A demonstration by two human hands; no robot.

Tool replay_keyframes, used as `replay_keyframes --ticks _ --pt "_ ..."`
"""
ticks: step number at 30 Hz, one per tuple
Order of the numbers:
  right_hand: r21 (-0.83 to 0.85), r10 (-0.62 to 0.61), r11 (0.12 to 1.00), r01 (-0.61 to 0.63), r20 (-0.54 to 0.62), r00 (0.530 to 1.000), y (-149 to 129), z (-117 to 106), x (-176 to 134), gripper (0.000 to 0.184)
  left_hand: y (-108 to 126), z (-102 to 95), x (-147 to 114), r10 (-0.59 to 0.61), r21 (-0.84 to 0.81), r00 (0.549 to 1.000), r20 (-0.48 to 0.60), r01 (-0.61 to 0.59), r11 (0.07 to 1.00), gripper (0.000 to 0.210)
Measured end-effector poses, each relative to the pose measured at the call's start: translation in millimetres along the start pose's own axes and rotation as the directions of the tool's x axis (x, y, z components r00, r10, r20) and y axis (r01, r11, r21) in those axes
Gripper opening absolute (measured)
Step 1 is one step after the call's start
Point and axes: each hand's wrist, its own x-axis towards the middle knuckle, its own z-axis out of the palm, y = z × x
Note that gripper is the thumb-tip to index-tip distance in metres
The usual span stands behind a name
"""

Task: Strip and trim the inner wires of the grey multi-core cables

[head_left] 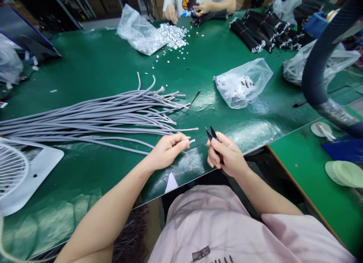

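My left hand is closed around the end of a grey cable, whose pale tip pokes out past the thumb. In my right hand are small black thread snips, blades apart and pointing up and left. A short gap separates the snips from the cable tip. Beyond my left hand lies a bundle of grey cables, running in from the left edge. Several of their ends show whitish stripped tips. A thin dark pointed tool lies by those ends.
A clear bag of white parts lies right of centre. Another bag spills small white pieces at the back, near a co-worker's hands. Black cable bundles lie at the back right. A dark hose hangs right; a white fan sits left.
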Motion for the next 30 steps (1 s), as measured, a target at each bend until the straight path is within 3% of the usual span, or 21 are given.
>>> replay_keyframes --ticks 3,5,7,10,11,13,15,18,20,24,27,30 --pt "-0.363 -0.185 0.918 0.161 -0.033 0.982 -14 -15 24 0.016 -1 -0.8 1 -0.009 0.007 1.000 0.007 0.009 1.000 0.034" --pt "-0.668 -0.349 0.705 0.240 -0.031 0.937 -24 -28 57 0.015 -1 -0.9 2 0.002 0.004 1.000 0.024 -0.002 1.000 0.034" --pt "-0.845 -0.441 0.450 0.290 0.072 0.895 -32 -40 101 0.014 -2 -0.7 2 0.015 -0.006 0.999 0.040 -0.015 1.000 0.034" --pt "-0.957 -0.353 0.093 0.274 0.226 0.908 -38 -51 168 0.024 -4 -0.9 3 0.024 -0.007 0.998 0.062 -0.024 1.000 0.034" --pt "-0.958 -0.294 0.005 0.285 0.271 0.916 -39 -53 187 0.028 -5 -1.1 3 0.026 -0.006 0.997 0.071 -0.026 1.000 0.033" --pt "-0.946 -0.171 -0.090 0.311 0.322 0.931 -42 -54 216 0.032 -5 -1.7 3 0.029 -0.006 0.996 0.088 -0.028 1.000 0.032" --pt "-0.937 -0.083 -0.101 0.334 0.343 0.936 -44 -56 231 0.028 -5 -2.6 3 0.034 -0.017 0.994 0.101 -0.032 0.999 0.030" --pt "-0.934 -0.041 -0.072 0.351 0.354 0.934 -47 -65 229 0.011 -5 -3.7 2 0.044 -0.037 0.991 0.125 -0.039 0.999 0.031" --pt "-0.935 -0.044 -0.053 0.352 0.354 0.934 -48 -76 215 0.002 -6 -3.9 2 0.050 -0.049 0.988 0.145 -0.044 0.998 0.032" --pt "-0.934 -0.048 -0.021 0.358 0.358 0.932 -50 -92 172 0.014 -9 -2.8 2 0.060 -0.071 0.984 0.166 -0.049 0.996 0.031" --pt "-0.924 -0.062 0.007 0.382 0.380 0.923 -50 -78 152 0.012 -10 -1.5 3 0.041 -0.066 0.985 0.171 -0.030 0.997 0.029" --pt "-0.907 -0.088 0.038 0.420 0.416 0.905 -38 -36 155 0.009 -9 -0.8 2 0.031 -0.056 0.986 0.167 -0.022 0.998 0.030"
